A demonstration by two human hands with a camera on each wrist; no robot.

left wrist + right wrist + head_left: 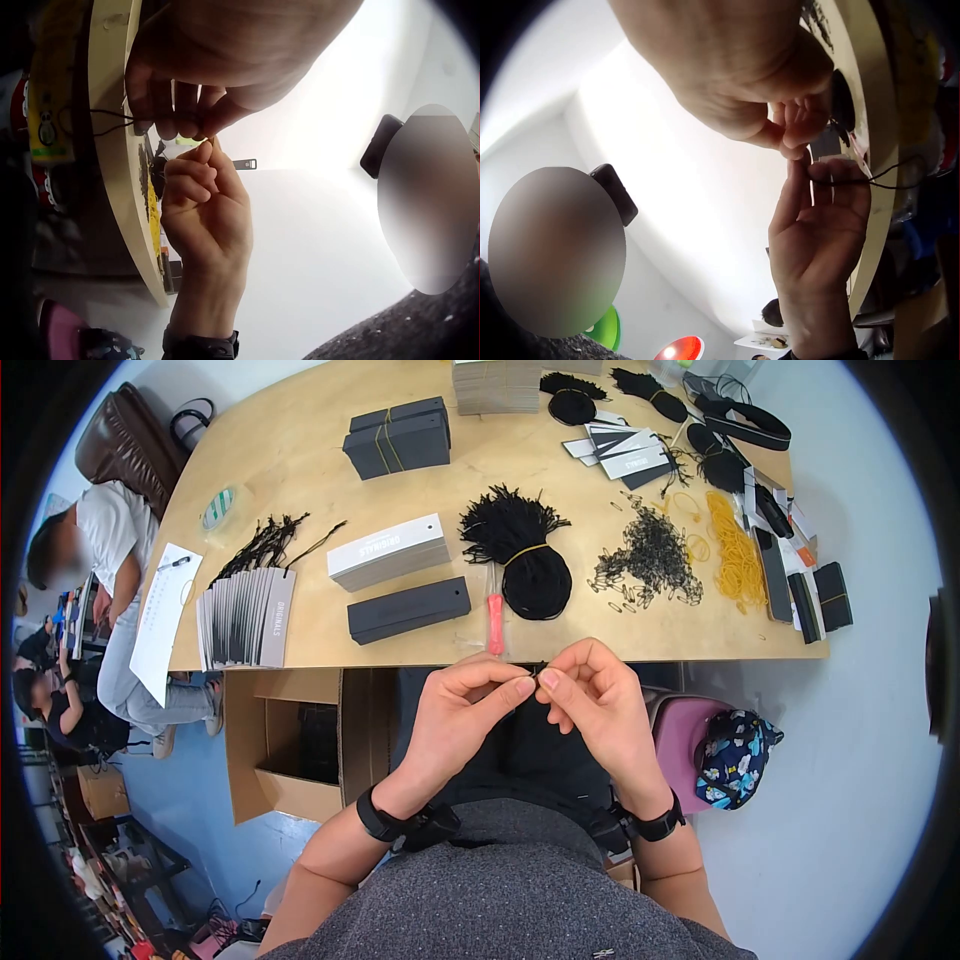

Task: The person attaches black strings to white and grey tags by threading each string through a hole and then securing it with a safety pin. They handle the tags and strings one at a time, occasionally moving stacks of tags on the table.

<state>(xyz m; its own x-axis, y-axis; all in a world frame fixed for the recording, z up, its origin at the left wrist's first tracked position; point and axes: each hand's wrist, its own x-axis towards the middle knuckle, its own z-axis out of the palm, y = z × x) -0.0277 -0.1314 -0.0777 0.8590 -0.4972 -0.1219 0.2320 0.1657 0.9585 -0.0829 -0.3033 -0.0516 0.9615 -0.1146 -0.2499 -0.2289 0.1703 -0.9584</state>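
Note:
Just in front of the table's front edge, both hands meet fingertip to fingertip. My left hand [450, 710] pinches a thin black cord [868, 181] between thumb and forefinger. In the right wrist view the cord runs across the left hand's fingers and hangs out as a loop. My right hand [605, 705] pinches at the end of the same cord, thumb against forefinger, its other fingers curled. A tiny dark bit shows between the fingertips in the head view; I cannot tell whether it is a knot or a pin.
On the table [270, 420], a pink-handled tool [495, 622] lies near the hands. Behind are a bundle of black cords [535, 585], black safety pins [655, 555], yellow rubber bands [735, 550] and stacked tags [388, 550]. Corded tags [245, 618] lie left; an open carton [300, 795] stands below.

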